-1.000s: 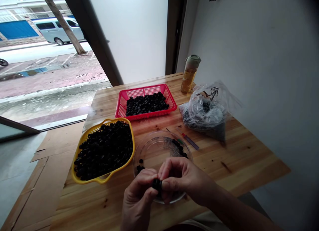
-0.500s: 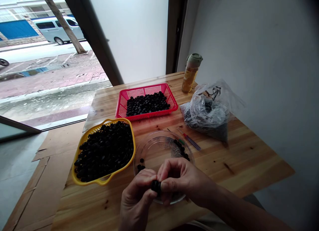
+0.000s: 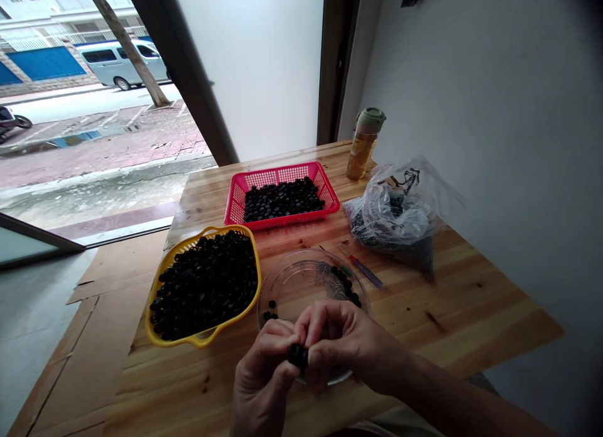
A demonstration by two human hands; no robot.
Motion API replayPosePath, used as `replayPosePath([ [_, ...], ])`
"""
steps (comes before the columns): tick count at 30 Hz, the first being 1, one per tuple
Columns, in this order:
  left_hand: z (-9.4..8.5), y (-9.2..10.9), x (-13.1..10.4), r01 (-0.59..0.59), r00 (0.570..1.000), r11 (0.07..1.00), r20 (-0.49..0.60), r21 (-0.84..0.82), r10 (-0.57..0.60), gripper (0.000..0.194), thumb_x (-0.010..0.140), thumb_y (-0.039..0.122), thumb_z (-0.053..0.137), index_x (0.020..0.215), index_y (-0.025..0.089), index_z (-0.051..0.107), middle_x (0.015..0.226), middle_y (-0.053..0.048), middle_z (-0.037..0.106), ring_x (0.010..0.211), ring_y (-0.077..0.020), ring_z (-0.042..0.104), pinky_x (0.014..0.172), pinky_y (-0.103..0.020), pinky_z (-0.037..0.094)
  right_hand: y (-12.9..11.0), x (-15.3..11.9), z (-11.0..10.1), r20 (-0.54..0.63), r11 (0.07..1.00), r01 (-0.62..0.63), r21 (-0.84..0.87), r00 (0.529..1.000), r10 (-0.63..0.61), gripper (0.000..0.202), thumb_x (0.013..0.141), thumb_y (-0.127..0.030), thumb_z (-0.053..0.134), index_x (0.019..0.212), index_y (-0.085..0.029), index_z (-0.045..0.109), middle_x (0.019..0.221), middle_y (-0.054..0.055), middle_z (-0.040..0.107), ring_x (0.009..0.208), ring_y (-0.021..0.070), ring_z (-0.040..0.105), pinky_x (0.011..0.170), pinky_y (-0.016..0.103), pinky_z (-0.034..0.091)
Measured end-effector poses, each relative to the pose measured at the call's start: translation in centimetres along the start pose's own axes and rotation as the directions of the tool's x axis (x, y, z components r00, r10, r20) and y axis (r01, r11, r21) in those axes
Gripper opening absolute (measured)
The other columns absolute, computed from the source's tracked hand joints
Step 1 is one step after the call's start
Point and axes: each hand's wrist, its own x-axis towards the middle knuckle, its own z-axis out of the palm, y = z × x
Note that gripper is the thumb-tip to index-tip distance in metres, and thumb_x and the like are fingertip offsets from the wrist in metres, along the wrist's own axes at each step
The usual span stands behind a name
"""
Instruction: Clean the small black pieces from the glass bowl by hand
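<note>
A small round black part [image 3: 298,356] is pinched between the fingertips of both hands, just over the near edge of a clear round tray. My left hand [image 3: 264,377] grips it from the left with thumb and fingers. From the right, the bent fingers and thumb of my right hand [image 3: 346,339] close on the same part and hide some of it. Inside the clear tray [image 3: 260,302] lie thin silvery pin-like pieces [image 3: 333,286], a row of black pieces [image 3: 347,287] at the right and a few more at the left.
Left of the tray stands a yellow basket [image 3: 202,343] heaped with black ring-like parts. A red basket [image 3: 282,222] of black discs sits behind. To the right are a screwdriver [image 3: 365,270], a filled plastic bag [image 3: 398,211] and a bottle [image 3: 362,151] on the wooden table [image 3: 461,311].
The view has shifted slightly, so everything appears a little further right and lower. Both hands keep hold of the black part, and its visible angle has changed a little.
</note>
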Motion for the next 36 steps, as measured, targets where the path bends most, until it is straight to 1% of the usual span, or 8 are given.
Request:
replayPosePath([
  [4,0.0,-0.1,-0.1,0.005,1.0,1.0,-0.015,-0.01,-0.006,0.013,0.088,0.04,0.082,0.091,0.028,0.085,0.081,-0.005,0.068,0.084,-0.0235,0.064,0.08,-0.035,0.056,0.0,-0.1,0.0,-0.018,1.0,-0.006,-0.003,1.0,0.005,0.029,0.065,-0.015,0.099,0.072,-0.01,0.071,0.088,0.004,0.078,0.061,0.0143,0.079,0.052,0.019,0.065],
  [8,-0.1,-0.2,-0.3,-0.022,1.0,1.0,0.017,-0.015,0.022,0.013,0.09,0.039,0.079,0.096,0.029,0.084,0.081,-0.004,0.067,0.085,-0.0223,0.062,0.083,-0.036,0.056,0.2,-0.3,0.0,-0.01,1.0,-0.027,0.007,1.0,0.027,0.03,0.065,-0.017,0.099,0.071,-0.009,0.07,0.089,0.008,0.081,0.063,0.0164,0.079,0.05,0.019,0.064],
  [14,-0.1,-0.3,-0.6,-0.081,0.996,0.996,0.036,-0.029,0.082,0.013,0.093,0.041,0.076,0.1,0.03,0.082,0.083,-0.002,0.065,0.086,-0.0203,0.062,0.085,-0.034,0.056,0.4,-0.4,0.2,-0.01,0.999,-0.029,0.021,1.0,0.029,0.027,0.066,-0.015,0.098,0.071,-0.01,0.072,0.087,0.005,0.08,0.058,0.0135,0.077,0.05,0.018,0.064],
  [17,-0.2,-0.4,-0.8,-0.083,0.996,0.996,0.04,-0.018,0.084,0.013,0.095,0.04,0.075,0.099,0.03,0.081,0.083,-0.001,0.065,0.087,-0.0194,0.062,0.087,-0.033,0.055,0.6,-0.2,0.2,0.005,0.999,-0.034,0.027,0.999,0.034,0.027,0.066,-0.016,0.098,0.071,-0.01,0.073,0.082,0.005,0.08,0.056,0.0127,0.076,0.05,0.018,0.063],
  [20,-0.2,-0.6,-0.8,-0.077,0.996,0.997,0.039,-0.012,0.077,0.012,0.096,0.039,0.073,0.101,0.03,0.081,0.086,-0.002,0.066,0.087,-0.0194,0.062,0.085,-0.033,0.056,1.0,-0.1,0.2,0.02,0.999,0.018,0.028,1.0,-0.018,0.025,0.069,-0.016,0.097,0.073,-0.01,0.073,0.076,0.004,0.079,0.055,0.0114,0.075,0.05,0.016,0.061],
  [26,-0.3,-0.9,-1.2,-0.076,0.997,0.996,0.009,-0.038,0.077,0.014,0.094,0.042,0.075,0.102,0.032,0.081,0.088,-0.002,0.067,0.092,-0.021,0.062,0.089,-0.035,0.056,1.8,-0.7,0.4,0.046,0.989,0.148,0.021,0.988,-0.149,0.018,0.078,-0.014,0.092,0.08,-0.012,0.074,0.095,0.006,0.079,0.062,0.011,0.078,0.058,0.018,0.064],
  [30,-0.4,-1.1,-1.7,-0.063,0.998,0.998,-0.018,-0.014,0.063,0.015,0.093,0.043,0.076,0.1,0.031,0.082,0.091,-0.004,0.069,0.097,-0.0227,0.062,0.092,-0.037,0.055,2.3,-1.0,0.7,0.073,0.973,0.229,-0.007,0.971,-0.228,0.018,0.082,-0.015,0.089,0.083,-0.013,0.071,0.096,0.003,0.076,0.066,0.0097,0.077,0.062,0.019,0.063],
  [36,-0.1,-1.3,-1.9,-0.042,0.997,0.999,-0.062,-0.016,0.041,0.015,0.093,0.042,0.075,0.103,0.033,0.082,0.098,-0.006,0.071,0.101,-0.0253,0.063,0.091,-0.039,0.056,2.8,-1.2,1.0,0.046,0.953,0.301,-0.046,0.953,-0.299,0.02,0.085,-0.019,0.088,0.085,-0.015,0.069,0.101,0.003,0.073,0.073,0.0114,0.078,0.067,0.021,0.064],
])
